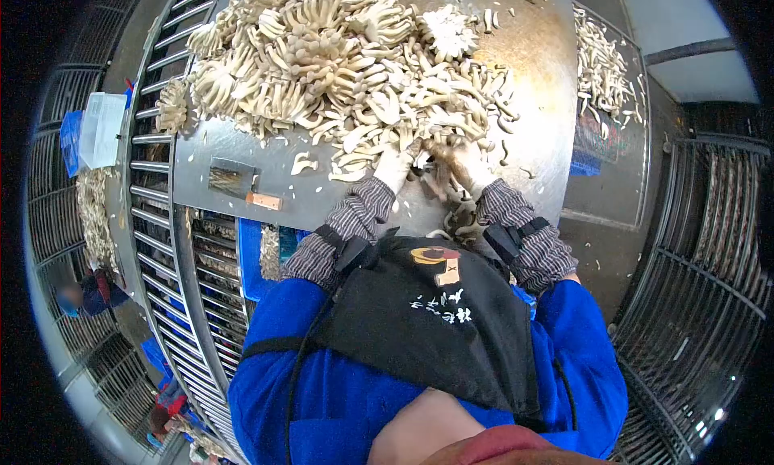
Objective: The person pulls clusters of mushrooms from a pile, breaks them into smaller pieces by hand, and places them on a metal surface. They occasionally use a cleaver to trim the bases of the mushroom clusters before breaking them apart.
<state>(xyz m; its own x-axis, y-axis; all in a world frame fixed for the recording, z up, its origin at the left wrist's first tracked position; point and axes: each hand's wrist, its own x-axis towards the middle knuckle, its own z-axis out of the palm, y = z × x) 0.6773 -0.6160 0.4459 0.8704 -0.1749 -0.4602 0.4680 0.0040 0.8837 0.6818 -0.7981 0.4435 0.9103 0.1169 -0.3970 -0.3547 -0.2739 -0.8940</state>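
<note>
A large heap of pale, long-stemmed mushrooms covers the far part of the metal table. At its near edge is my left hand, in a white glove, with its fingers curled inward among loose stems. Close beside it my right hand, also gloved, is closed around a brownish mushroom clump, which is blurred. Its fingers are partly smeared by motion. What the left fingers grip is hidden. A few mushrooms lie below my hands, near the apron.
A blade with a wooden handle lies on the table's left. Metal rails run along that side. A blue crate stands below. More mushrooms lie beyond the right edge. Other people are at far left.
</note>
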